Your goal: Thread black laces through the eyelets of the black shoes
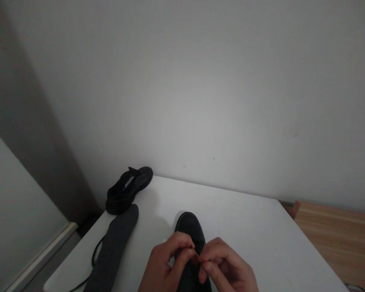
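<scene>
Two black shoes are on the white surface (246, 227), and only one is being worked on. The near shoe (190, 227) sits right under the fingers (185, 255); left hand (164, 265) and right hand (228, 269) are pinched together over its lace area, though what's gripped can't be made out. Lacing looks unfinished. A grey insole (117, 247) and a loose lace (94, 253) are left of the fingers, and the second shoe (127, 190) is parked beyond those.

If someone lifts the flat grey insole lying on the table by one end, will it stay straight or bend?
The grey insole looks thin and flat, so it would probably sag when lifted by one end. It likely weighs little for its length. Lying flat on the white table, it should slide rather than roll or tip when pushed, though its underside is hidden.
</scene>
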Tool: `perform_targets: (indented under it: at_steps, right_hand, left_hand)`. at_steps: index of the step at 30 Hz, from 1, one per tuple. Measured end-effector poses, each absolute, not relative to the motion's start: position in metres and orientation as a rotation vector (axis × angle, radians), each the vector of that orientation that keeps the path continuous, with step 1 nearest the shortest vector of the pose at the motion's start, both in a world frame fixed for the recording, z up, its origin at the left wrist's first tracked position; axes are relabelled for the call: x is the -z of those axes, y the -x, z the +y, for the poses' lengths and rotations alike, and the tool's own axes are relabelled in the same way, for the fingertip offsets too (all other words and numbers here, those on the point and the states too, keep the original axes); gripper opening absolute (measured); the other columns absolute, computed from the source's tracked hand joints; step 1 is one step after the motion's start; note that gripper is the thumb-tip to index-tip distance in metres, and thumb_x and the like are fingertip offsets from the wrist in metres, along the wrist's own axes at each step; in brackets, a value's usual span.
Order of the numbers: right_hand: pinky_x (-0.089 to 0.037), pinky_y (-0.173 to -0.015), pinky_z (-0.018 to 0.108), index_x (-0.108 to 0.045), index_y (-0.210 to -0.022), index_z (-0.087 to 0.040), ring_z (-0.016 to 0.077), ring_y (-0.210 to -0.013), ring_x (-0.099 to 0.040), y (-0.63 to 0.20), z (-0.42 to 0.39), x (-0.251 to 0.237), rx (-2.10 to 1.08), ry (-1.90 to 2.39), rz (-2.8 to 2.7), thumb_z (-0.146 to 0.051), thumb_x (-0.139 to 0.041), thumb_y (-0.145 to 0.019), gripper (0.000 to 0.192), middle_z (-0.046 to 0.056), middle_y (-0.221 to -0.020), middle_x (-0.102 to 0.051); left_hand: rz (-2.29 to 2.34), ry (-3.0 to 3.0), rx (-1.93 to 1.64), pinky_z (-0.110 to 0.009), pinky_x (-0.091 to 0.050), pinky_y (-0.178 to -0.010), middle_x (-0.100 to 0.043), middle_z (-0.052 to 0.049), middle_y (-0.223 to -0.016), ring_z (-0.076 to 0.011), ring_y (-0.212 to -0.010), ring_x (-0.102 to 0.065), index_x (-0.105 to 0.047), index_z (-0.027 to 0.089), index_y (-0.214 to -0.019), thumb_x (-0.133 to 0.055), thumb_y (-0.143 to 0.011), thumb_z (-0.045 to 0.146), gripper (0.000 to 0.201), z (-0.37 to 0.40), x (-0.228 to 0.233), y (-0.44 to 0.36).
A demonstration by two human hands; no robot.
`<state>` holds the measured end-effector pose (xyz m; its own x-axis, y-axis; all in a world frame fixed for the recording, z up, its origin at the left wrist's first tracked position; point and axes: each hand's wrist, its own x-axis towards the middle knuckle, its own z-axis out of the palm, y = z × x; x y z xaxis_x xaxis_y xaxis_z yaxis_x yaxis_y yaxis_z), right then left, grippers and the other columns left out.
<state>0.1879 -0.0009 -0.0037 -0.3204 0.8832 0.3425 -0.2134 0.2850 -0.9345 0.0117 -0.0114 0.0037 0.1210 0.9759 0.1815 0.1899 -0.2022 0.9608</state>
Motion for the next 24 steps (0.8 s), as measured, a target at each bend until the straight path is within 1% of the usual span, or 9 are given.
perform_targets:
  at_steps: [5,8,13,14,16,18,20,22,24]
  right_hand:
    - [-0.054,-0.063,0.028,-0.076,-0.094,-0.027,0.0167,-0.072,-0.066,-0.188,0.008,0.000,-1.187,0.602,-1.583,-0.021,-0.068,-0.090,0.010,0.004,-0.082,-0.066]
    - [-0.055,-0.067,0.029,-0.078,-0.088,-0.027,0.0166,-0.073,-0.064,-0.187,0.010,0.000,-1.108,0.664,-1.626,-0.023,-0.072,-0.087,0.007,0.004,-0.083,-0.064]
    - [-0.051,-0.047,0.025,-0.076,-0.082,-0.024,0.0103,-0.055,-0.057,-0.177,0.012,0.005,-1.258,0.731,-1.340,-0.034,-0.073,-0.086,0.011,0.001,-0.087,-0.053]
    - [-0.051,-0.047,0.024,-0.076,-0.082,-0.024,0.0098,-0.054,-0.056,-0.176,0.013,0.006,-1.249,0.736,-1.348,-0.033,-0.073,-0.086,0.010,0.001,-0.086,-0.052]
    - [-0.053,-0.057,0.025,-0.077,-0.082,-0.026,0.0122,-0.063,-0.060,-0.175,0.016,0.005,-1.174,0.745,-1.474,-0.029,-0.074,-0.085,0.005,0.001,-0.084,-0.055]
    - [-0.053,-0.063,0.025,-0.078,-0.086,-0.027,0.0148,-0.071,-0.061,-0.176,0.019,0.005,-1.091,0.717,-1.564,-0.030,-0.072,-0.088,0.007,0.002,-0.081,-0.059]
    - [-0.052,-0.060,0.024,-0.077,-0.098,-0.028,0.0150,-0.070,-0.061,-0.177,0.020,0.006,-1.069,0.673,-1.530,-0.037,-0.067,-0.091,0.015,0.003,-0.080,-0.061]
    - [-0.051,-0.059,0.024,-0.075,-0.108,-0.029,0.0152,-0.069,-0.061,-0.179,0.020,0.007,-1.064,0.661,-1.500,-0.042,-0.067,-0.090,0.023,0.003,-0.080,-0.061]
    - [-0.052,-0.062,0.026,-0.076,-0.104,-0.027,0.0163,-0.071,-0.061,-0.183,0.019,0.009,-1.068,0.713,-1.546,-0.042,-0.071,-0.088,0.023,0.003,-0.078,-0.062]
  left_hand:
    - [0.975,-1.328,-1.100,-0.020,-0.044,-0.060,-0.066,0.002,-0.070,-0.0119,-0.060,-0.060,-0.060,0.019,-0.099,-0.056,-0.088,0.024,0.014,-0.004,0.010,-0.023]
    - [0.936,-1.292,-1.092,-0.020,-0.042,-0.060,-0.063,0.001,-0.068,-0.0114,-0.060,-0.057,-0.062,0.017,-0.089,-0.060,-0.087,0.027,0.011,-0.002,0.011,-0.024]
    - [0.906,-1.388,-1.067,-0.022,-0.045,-0.066,-0.063,-0.001,-0.067,-0.0129,-0.065,-0.060,-0.066,0.015,-0.075,-0.056,-0.092,0.035,0.028,-0.003,0.003,-0.023]
    - [0.887,-1.372,-1.068,-0.022,-0.046,-0.067,-0.063,-0.001,-0.069,-0.0131,-0.067,-0.060,-0.065,0.015,-0.075,-0.057,-0.091,0.035,0.027,-0.003,0.002,-0.023]
    - [0.874,-1.302,-1.083,-0.021,-0.045,-0.066,-0.062,0.000,-0.069,-0.0125,-0.067,-0.059,-0.064,0.015,-0.074,-0.065,-0.085,0.032,0.020,-0.004,0.001,-0.022]
    - [0.887,-1.258,-1.107,-0.020,-0.044,-0.063,-0.061,0.001,-0.066,-0.0115,-0.064,-0.057,-0.063,0.015,-0.072,-0.070,-0.080,0.029,0.017,-0.004,0.003,-0.021]
    - [0.918,-1.276,-1.124,-0.021,-0.044,-0.064,-0.062,0.000,-0.067,-0.0112,-0.063,-0.058,-0.064,0.014,-0.071,-0.068,-0.082,0.028,0.018,-0.004,0.006,-0.019]
    - [0.937,-1.292,-1.140,-0.021,-0.045,-0.065,-0.066,-0.001,-0.072,-0.0115,-0.065,-0.060,-0.066,0.015,-0.080,-0.063,-0.087,0.029,0.016,-0.004,0.010,-0.018]
    - [0.944,-1.276,-1.181,-0.021,-0.046,-0.066,-0.068,-0.001,-0.074,-0.0120,-0.066,-0.063,-0.064,0.016,-0.089,-0.061,-0.090,0.030,0.014,-0.005,0.013,-0.018]
